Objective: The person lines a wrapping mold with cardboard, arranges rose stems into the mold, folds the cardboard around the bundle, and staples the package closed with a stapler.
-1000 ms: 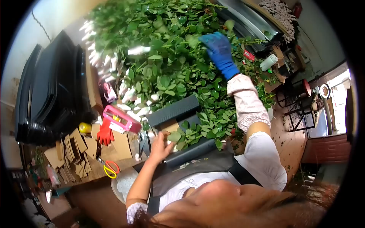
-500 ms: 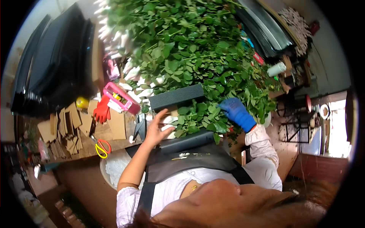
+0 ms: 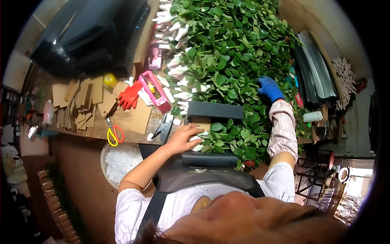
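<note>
My bare left hand (image 3: 183,138) rests at the near edge of the workbench, thumb and fingers apart, against white-wrapped flower heads (image 3: 196,140). Their leafy stems (image 3: 231,140) stretch to the right. Just beyond that hand lies a black ribbed block (image 3: 215,110), with a piece of cardboard (image 3: 200,122) beneath its left end. My right hand (image 3: 269,88), in a blue glove, reaches into the large pile of leafy green stems (image 3: 231,61). Leaves partly hide its fingers, so its grip is unclear. A long dark padded bar (image 3: 209,159) lies between the stems and my apron.
On the left lie a pink tape dispenser (image 3: 163,103), red gloves (image 3: 130,96), yellow-and-orange-handled scissors (image 3: 115,135), dark shears (image 3: 163,130) and cardboard pieces (image 3: 83,99). A tub of white pieces (image 3: 120,162) stands below the bench. Black sheets (image 3: 93,36) stand at the upper left.
My right hand has moved farther away, deeper along the leafy pile. My left hand has come down onto the white-wrapped heads. The head view has shifted.
</note>
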{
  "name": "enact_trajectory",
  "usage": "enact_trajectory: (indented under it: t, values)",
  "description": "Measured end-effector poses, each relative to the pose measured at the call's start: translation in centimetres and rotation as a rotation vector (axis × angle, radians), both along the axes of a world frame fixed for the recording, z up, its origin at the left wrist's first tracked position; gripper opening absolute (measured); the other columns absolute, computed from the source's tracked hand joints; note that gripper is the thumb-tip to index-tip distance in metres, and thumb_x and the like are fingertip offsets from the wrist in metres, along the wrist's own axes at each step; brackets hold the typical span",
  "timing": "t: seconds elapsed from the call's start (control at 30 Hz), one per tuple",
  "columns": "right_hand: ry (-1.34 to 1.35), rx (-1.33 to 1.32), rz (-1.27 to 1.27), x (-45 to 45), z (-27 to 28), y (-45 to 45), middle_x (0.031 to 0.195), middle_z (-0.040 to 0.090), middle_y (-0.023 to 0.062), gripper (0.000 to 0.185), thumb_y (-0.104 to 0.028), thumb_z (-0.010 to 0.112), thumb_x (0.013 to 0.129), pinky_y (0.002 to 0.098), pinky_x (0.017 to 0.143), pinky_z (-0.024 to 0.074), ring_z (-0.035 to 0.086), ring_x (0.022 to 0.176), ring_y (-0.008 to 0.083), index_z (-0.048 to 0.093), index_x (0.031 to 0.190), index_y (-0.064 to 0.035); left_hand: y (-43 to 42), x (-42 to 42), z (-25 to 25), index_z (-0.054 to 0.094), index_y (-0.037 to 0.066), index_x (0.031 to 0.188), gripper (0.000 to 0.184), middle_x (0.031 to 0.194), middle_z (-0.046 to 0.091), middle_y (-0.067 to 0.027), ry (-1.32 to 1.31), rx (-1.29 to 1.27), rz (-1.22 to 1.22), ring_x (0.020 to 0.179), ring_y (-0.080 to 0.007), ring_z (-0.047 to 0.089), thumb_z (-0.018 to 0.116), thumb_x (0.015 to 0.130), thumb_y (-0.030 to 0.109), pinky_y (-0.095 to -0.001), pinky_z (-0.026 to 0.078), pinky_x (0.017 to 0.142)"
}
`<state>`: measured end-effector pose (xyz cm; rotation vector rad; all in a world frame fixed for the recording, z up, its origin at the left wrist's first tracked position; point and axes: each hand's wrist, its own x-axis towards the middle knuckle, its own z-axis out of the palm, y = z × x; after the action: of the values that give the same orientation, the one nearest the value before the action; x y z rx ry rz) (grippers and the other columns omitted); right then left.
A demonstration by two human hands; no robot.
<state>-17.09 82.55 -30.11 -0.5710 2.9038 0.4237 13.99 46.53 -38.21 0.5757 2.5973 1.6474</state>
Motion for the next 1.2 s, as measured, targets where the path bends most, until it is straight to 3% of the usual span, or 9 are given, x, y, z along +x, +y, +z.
enact_trajectory:
  t: [0.07,0.3,0.4,0.5,0.63,0.7,1.07,1.17,1.2]
  values:
    - [-0.032,0.006,0.021,-0.6,-0.6,0.5,0.143,0.056,0.0114,0.043,-0.025,0.074,0.081,0.045,0.105,0.047,0.057,0.124,0.0347,0.065,0.122,-0.0164,-0.4,0.0,0.2,0.067,0.009,0.125,0.034,0.121,0.064,-0.0123,0.035,-0.082,-0.018,0.11,-0.032,0.058,0.065,0.092,0.015,-0.0403,0.046,0.097]
    - [1.058,-0.473,0.248,7.6,10.9,1.6,0.136,0.063,0.0067,0.031,-0.012,0.071,0.084,0.0473,0.112,0.0395,0.058,0.122,0.032,0.071,0.114,-0.0174,1.0,-0.7,-0.2,0.071,0.008,0.106,0.016,0.108,0.069,-0.0086,0.151,-0.157,0.098,0.095,-0.0298,0.063,0.07,0.091,0.014,-0.0398,0.047,0.086]
    - [0.82,-0.441,0.223,7.4,8.8,5.3,0.14,0.061,0.0091,0.026,-0.009,0.069,0.088,0.044,0.106,0.0431,0.059,0.122,0.0315,0.071,0.113,-0.0125,1.5,-1.0,-0.4,0.07,0.006,0.097,0.01,0.104,0.071,-0.0081,0.15,-0.068,0.109,0.096,-0.0279,0.066,0.073,0.088,0.011,-0.0374,0.048,0.086]
    - [1.128,-0.54,0.157,10.2,11.0,8.4,0.135,0.064,0.0123,0.023,-0.008,0.069,0.088,0.0421,0.105,0.0441,0.061,0.12,0.0305,0.071,0.111,-0.0083,1.5,-1.2,-0.5,0.069,0.006,0.096,0.012,0.1,0.071,-0.0087,0.042,0.009,0.117,0.09,-0.0287,0.064,0.074,0.086,0.012,-0.0387,0.046,0.085]
    - [0.75,-0.897,0.014,9.7,6.1,12.3,0.125,0.069,0.0099,0.026,-0.009,0.067,0.088,0.0378,0.101,0.0475,0.064,0.114,0.0313,0.071,0.114,-0.0091,1.3,-0.7,0.0,0.07,0.004,0.099,0.015,0.1,0.07,-0.01,-0.059,0.048,0.122,0.089,-0.0296,0.064,0.075,0.086,0.011,-0.0371,0.047,0.082]
    - [1.001,-1.022,0.082,10.5,7.0,13.5,0.125,0.068,0.0151,0.025,-0.009,0.063,0.09,0.0383,0.102,0.0469,0.064,0.115,0.0293,0.07,0.114,-0.0043,1.7,-1.1,-0.4,0.07,0.005,0.099,0.014,0.1,0.07,-0.0101,-0.138,0.15,0.129,0.091,-0.0298,0.065,0.074,0.086,0.01,-0.037,0.048,0.083]
    - [0.821,-0.472,0.085,14.6,5.2,11.6,0.125,0.066,0.0137,0.032,-0.014,0.071,0.086,0.0473,0.107,0.0407,0.059,0.117,0.0357,0.068,0.117,-0.0099,1.6,-0.8,-1.4,0.07,0.006,0.111,0.026,0.104,0.071,-0.0107,-0.133,0.096,0.176,0.094,-0.0287,0.066,0.076,0.086,0.013,-0.0372,0.051,0.085]
    - [1.079,-0.595,0.101,14.2,7.1,9.5,0.128,0.066,0.0103,0.029,-0.013,0.068,0.083,0.0467,0.102,0.0451,0.061,0.115,0.0333,0.069,0.112,-0.0119,1.6,-1.0,-1.8,0.07,0.005,0.107,0.023,0.104,0.072,-0.0105,-0.068,0.037,0.17,0.097,-0.0283,0.066,0.077,0.085,0.012,-0.0361,0.052,0.086]
    - [0.764,-0.545,0.025,12.8,4.6,11.1,0.13,0.066,0.0086,0.032,-0.01,0.068,0.081,0.0457,0.104,0.0455,0.062,0.115,0.0307,0.07,0.113,-0.0143,1.4,-1.1,-1.7,0.071,0.005,0.104,0.021,0.104,0.072,-0.0104,-0.046,0.039,0.15,0.097,-0.0283,0.066,0.076,0.085,0.012,-0.036,0.051,0.086]
